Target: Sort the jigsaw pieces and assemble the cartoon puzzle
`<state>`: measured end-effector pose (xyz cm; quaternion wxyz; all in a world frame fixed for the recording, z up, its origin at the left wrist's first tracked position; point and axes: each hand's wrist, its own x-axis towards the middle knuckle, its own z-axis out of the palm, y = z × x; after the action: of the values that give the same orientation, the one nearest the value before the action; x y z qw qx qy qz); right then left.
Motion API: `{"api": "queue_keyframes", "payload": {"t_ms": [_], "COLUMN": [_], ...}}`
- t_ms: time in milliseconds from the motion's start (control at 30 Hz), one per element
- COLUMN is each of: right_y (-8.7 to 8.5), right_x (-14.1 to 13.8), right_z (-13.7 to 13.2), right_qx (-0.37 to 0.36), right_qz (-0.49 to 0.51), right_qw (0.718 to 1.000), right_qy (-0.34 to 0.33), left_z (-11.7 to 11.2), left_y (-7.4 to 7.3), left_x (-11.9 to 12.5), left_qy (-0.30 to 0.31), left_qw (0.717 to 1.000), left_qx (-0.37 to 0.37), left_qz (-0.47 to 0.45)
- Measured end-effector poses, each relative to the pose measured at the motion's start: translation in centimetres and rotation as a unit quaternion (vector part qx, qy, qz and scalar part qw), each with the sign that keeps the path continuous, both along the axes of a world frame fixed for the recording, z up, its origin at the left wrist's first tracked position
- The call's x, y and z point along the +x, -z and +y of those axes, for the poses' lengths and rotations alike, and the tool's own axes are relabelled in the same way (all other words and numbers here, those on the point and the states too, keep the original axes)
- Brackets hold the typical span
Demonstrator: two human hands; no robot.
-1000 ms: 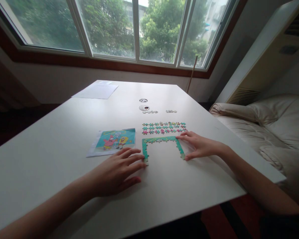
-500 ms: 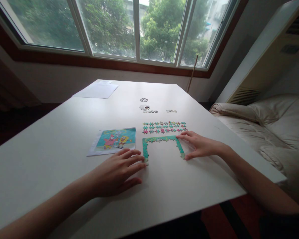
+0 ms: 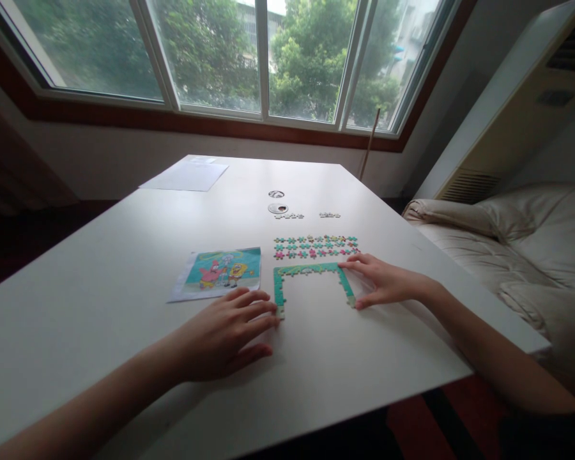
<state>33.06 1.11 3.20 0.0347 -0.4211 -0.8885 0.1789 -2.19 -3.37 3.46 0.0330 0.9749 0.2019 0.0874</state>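
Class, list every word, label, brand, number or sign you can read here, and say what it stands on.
None can be read.
Printed picture: cartoon figures, no readable words.
Puzzle border and loose pieces: no readable text.
Round discs: markings too small to read.
White paper: any writing is too faint to tell.

No text, brand or number readable anywhere. Picture sheet, left on tabletop: cartoon print, no lettering to make out. Puzzle border and loose pieces beyond it: coloured print only, too small for any character. Two round items farther off, far one and nearer one: markings unreadable. White paper, far left: no legible writing. Dark patch on appliance, far right: nothing legible.
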Motion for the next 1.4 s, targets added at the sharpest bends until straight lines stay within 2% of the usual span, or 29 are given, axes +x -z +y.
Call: {"api": "queue_keyframes", "payload": {"t_ms": [233,367,467,567,633,733,867,1067,1400], "right_y": [-0.9,-1.7,-2.0,-2.2,-2.1,-1.8,-1.1,0.0,-0.5], "right_x": [-0.3,-0.8,-2.0,-4.2,-6.0,-9.1,-12.8,-15.7,-16.4], "right_z": [-0.1,1.1,3.6,7.3,10.1,13.9,17.2,19.8,21.6], "right_qx": [0.017,0.063,0.088,0.111,0.135,0.160,0.165,0.154,0.085], "right_qz": [-0.002,0.011,0.008,-0.020,-0.062,-0.081,-0.080,-0.082,-0.082], "right_qw": [1.000,0.997,0.995,0.992,0.989,0.982,0.978,0.973,0.982], "right_qy": [-0.011,-0.035,-0.052,-0.048,-0.018,0.063,0.104,0.152,0.146], "left_z": [-0.1,-0.1,-0.1,-0.1,-0.1,-0.3,-0.4,-0.4,-0.6], "left_y": [-0.2,-0.1,0.0,0.0,-0.1,-0.2,-0.2,-0.1,-0.1], "left_x": [0.2,0.1,0.0,0.0,0.1,0.2,0.2,0.2,0.4], "left_qy": [-0.005,-0.009,-0.006,-0.004,-0.008,-0.014,-0.016,-0.015,-0.014], "left_qw": [1.000,1.000,1.000,1.000,1.000,1.000,1.000,1.000,1.000], "left_qx": [-0.004,-0.001,-0.002,-0.002,-0.002,-0.009,-0.009,-0.003,-0.019], "left_qz": [-0.002,-0.004,0.000,-0.001,0.000,0.002,-0.004,-0.016,0.003]}}
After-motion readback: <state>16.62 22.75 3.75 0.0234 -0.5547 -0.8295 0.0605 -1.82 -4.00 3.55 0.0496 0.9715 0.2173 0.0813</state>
